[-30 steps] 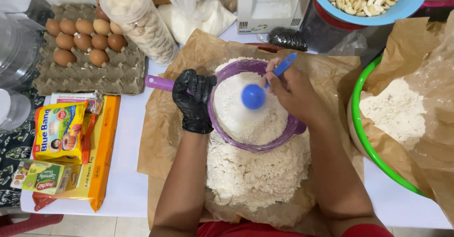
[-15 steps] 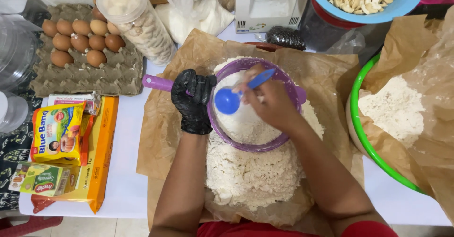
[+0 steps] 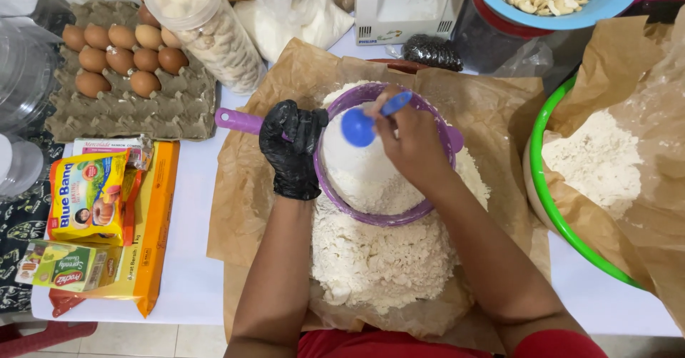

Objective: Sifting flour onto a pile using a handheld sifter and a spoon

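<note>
My left hand [image 3: 291, 151], in a black glove, grips the handle of a purple sieve [image 3: 399, 219] full of white flour. It holds the sieve over a heap of sifted flour [image 3: 378, 261] lying on brown paper [image 3: 242, 201]. My bare right hand [image 3: 414, 144] is inside the sieve, holding a blue spoon [image 3: 359, 126] by its handle, the bowl pressed against the flour at the sieve's left side.
A green-rimmed bowl [image 3: 544, 179] lined with brown paper holds more flour at right. An egg tray [image 3: 132, 112] with several brown eggs sits far left, next to a plastic jar [image 3: 207, 26]. Butter and margarine packets [image 3: 89, 197] lie at the left edge. A blue bowl of cashews [image 3: 556, 15] stands at the back.
My right hand has swept the blue spoon from the middle of the sieve toward its left side. My left hand and the sieve have stayed where they were.
</note>
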